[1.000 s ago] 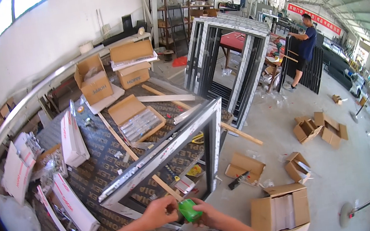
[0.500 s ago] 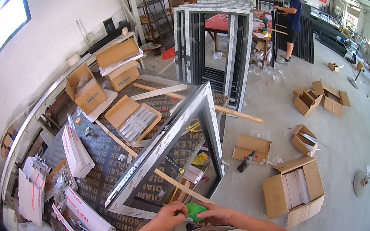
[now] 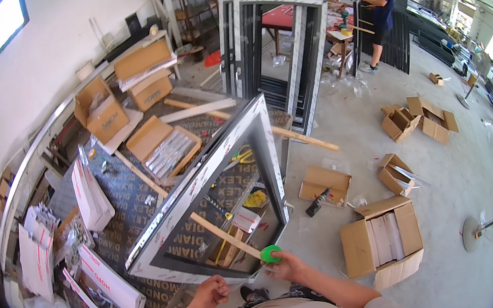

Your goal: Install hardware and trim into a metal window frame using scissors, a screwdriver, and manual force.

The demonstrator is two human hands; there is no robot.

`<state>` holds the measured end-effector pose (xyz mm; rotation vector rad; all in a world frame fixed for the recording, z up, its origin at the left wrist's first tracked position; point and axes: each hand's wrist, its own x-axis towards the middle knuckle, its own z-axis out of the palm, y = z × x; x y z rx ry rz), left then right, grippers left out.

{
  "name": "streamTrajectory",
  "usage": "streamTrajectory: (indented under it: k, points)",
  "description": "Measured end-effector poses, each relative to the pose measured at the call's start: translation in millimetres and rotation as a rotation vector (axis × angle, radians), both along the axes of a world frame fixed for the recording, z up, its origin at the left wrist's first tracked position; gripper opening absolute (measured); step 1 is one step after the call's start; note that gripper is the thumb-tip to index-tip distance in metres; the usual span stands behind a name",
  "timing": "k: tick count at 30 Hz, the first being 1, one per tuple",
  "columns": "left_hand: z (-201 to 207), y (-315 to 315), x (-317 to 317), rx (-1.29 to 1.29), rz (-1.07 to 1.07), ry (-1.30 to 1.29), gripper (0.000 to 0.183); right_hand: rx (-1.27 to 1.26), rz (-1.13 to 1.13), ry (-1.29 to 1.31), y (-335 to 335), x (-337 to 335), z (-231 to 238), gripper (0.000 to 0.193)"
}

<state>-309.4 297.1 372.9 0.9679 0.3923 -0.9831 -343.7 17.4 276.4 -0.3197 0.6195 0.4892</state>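
My right hand (image 3: 286, 267) grips a small, round, bright green object (image 3: 270, 253) that looks like a disc or roll; its exact kind is unclear. It is held at the lower right corner of a tilted window frame (image 3: 197, 208), in front of the end of a wooden strip (image 3: 223, 234). To the left, below the frame's bottom edge, is my left hand (image 3: 212, 292), its fingers curled closed. Whatever may be inside those fingers is hidden. The frame is dark with white printed film and leans over the work table (image 3: 168, 250).
Cardboard boxes (image 3: 372, 243) and a black power drill (image 3: 319, 202) are on the floor to the right. An open carton of wrapped parts (image 3: 163, 147) and long white boxes (image 3: 110, 280) lie on the table. Standing frames (image 3: 303, 64) are ahead, with a co-worker (image 3: 381, 15) beyond.
My hands, close together at the green object before, have come apart. The right one keeps the green object; the left has drawn away to the left and down. The whole view has shifted slightly.
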Motion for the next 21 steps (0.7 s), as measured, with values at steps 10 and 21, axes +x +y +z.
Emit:
streamTrajectory:
  k: [10, 21]
  points:
    - [-162.4, 99.4, -90.5, 0.075, 1.071, 0.501, 0.011, -0.702, 0.468, -0.276, 30.3, 0.0, 28.2, 0.045]
    - [-153.6, 136.0, -27.9, 0.153, 1.323, 0.33, 0.018, -0.423, 0.304, 0.096, 104.8, 55.8, -31.7, 0.032]
